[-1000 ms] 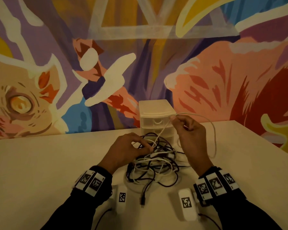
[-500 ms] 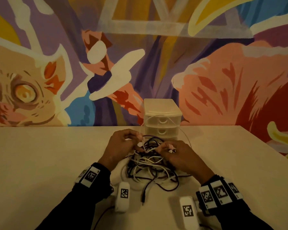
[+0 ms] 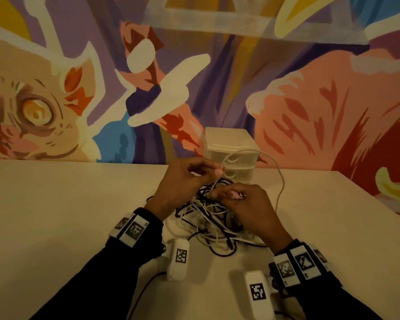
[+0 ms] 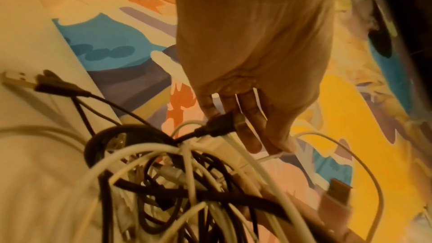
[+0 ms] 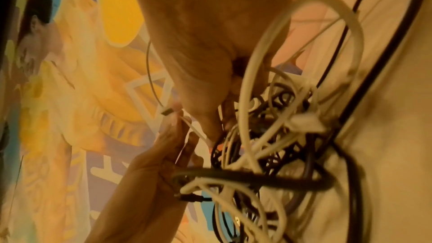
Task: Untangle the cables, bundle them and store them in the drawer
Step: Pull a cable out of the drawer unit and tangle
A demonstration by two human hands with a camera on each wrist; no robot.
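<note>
A tangle of black and white cables (image 3: 209, 215) lies on the beige table (image 3: 56, 215) in front of a small white drawer unit (image 3: 229, 144) whose drawers are closed. My left hand (image 3: 217, 172) pinches a thin white cable (image 3: 278, 181) above the tangle; the cable arcs over the drawer front and falls to the right. My right hand (image 3: 229, 194) rests on the tangle's top, its fingertips pinching the same white cable (image 5: 194, 130) close to the left hand (image 5: 151, 163). A black USB plug (image 4: 222, 123) sits by my left fingers (image 4: 252, 136).
Two white tagged boxes (image 3: 180, 259) (image 3: 258, 294) with leads lie near the front edge, beside my wrists. A painted mural wall stands right behind the drawer unit. The table's right edge (image 3: 367, 204) runs diagonally.
My right hand dropped from a raised hold down onto the tangle. My left hand has lifted slightly with the white cable, whose loop now arcs over the drawer front.
</note>
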